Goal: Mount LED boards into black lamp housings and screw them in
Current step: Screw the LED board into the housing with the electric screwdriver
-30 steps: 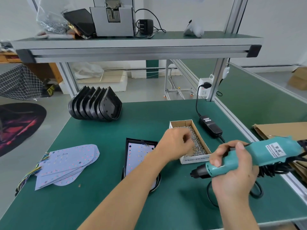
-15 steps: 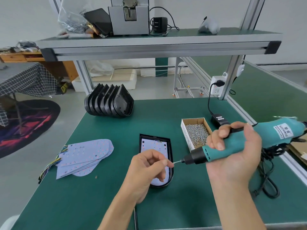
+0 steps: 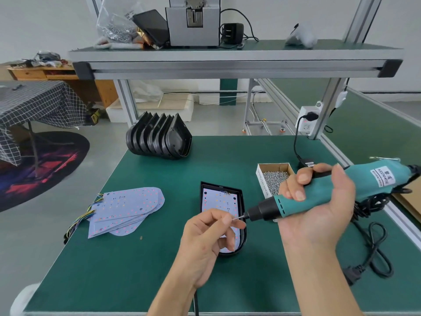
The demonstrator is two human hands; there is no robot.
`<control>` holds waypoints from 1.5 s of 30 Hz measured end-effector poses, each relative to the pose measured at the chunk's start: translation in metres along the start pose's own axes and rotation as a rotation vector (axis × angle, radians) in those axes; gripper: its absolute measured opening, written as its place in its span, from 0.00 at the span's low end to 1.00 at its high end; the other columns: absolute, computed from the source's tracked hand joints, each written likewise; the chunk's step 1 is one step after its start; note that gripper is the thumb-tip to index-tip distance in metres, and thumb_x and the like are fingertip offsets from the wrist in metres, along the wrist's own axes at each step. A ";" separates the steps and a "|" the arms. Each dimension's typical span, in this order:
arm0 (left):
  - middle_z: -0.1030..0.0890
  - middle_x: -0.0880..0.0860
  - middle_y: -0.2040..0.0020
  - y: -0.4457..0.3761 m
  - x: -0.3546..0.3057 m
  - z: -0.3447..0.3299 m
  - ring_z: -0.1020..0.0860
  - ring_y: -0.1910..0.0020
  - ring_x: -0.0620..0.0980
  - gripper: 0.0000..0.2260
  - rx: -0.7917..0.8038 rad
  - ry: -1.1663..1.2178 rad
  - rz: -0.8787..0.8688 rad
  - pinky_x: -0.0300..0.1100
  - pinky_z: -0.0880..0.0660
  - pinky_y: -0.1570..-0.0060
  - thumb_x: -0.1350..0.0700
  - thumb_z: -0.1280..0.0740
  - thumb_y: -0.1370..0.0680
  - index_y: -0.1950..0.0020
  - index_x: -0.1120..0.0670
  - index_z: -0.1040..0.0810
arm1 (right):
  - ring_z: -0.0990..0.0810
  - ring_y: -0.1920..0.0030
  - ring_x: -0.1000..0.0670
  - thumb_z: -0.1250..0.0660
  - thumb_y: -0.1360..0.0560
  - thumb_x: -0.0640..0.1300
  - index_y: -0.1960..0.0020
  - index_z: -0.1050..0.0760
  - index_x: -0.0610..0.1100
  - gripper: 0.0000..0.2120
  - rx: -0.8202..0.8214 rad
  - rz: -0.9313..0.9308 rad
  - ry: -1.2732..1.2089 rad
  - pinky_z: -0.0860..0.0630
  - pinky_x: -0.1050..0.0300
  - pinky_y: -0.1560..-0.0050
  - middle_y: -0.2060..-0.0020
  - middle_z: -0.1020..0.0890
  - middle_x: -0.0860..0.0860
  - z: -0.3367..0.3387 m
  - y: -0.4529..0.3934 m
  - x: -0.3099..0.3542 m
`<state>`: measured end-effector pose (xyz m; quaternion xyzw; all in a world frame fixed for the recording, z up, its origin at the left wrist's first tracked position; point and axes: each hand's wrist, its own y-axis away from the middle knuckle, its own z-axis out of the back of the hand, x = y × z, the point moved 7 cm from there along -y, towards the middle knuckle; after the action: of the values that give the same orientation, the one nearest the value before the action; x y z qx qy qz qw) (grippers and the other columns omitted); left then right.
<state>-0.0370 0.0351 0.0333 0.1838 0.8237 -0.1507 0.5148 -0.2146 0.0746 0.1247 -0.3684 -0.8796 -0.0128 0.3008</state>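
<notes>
The black lamp housing [image 3: 242, 201] lies flat on the green bench [image 3: 145, 270] with an LED board [image 3: 218, 199] inside it. Above it, the left hand [image 3: 205, 238] pinches something tiny at the tip of the blue screwdriver [image 3: 319, 197]. The right hand [image 3: 319, 213] grips that screwdriver. A box of screws [image 3: 273, 181] sits right of the housing, spare boards [image 3: 127, 210] left, more housings [image 3: 159, 140] behind.

My housing [image 3: 243, 201] holds a board [image 3: 218, 199]; spare boards [image 3: 127, 210] lie left, screw box [image 3: 273, 179] right, stacked housings [image 3: 159, 140] behind.
</notes>
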 end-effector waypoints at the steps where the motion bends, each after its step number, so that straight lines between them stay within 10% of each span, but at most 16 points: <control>1: 0.16 0.64 0.56 0.000 0.000 0.002 0.26 0.72 0.50 0.06 -0.022 0.023 0.003 0.39 0.26 0.66 0.52 0.25 0.28 0.59 0.54 0.16 | 0.34 0.74 0.52 0.40 0.19 0.50 0.57 0.27 0.46 0.11 -0.002 -0.002 0.002 0.33 0.58 0.68 0.68 0.26 0.50 0.000 0.000 0.000; 45: 0.18 0.52 0.63 0.004 -0.004 -0.009 0.25 0.70 0.50 0.17 0.012 -0.466 -0.062 0.42 0.25 0.64 0.49 0.41 0.16 0.60 0.51 0.21 | 0.33 0.74 0.52 0.40 0.18 0.50 0.59 0.26 0.48 0.12 -0.009 0.003 0.010 0.33 0.59 0.68 0.69 0.26 0.51 0.009 0.001 -0.005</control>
<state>-0.0414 0.0419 0.0403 0.1216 0.6871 -0.2097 0.6849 -0.2163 0.0741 0.1147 -0.3710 -0.8774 -0.0184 0.3036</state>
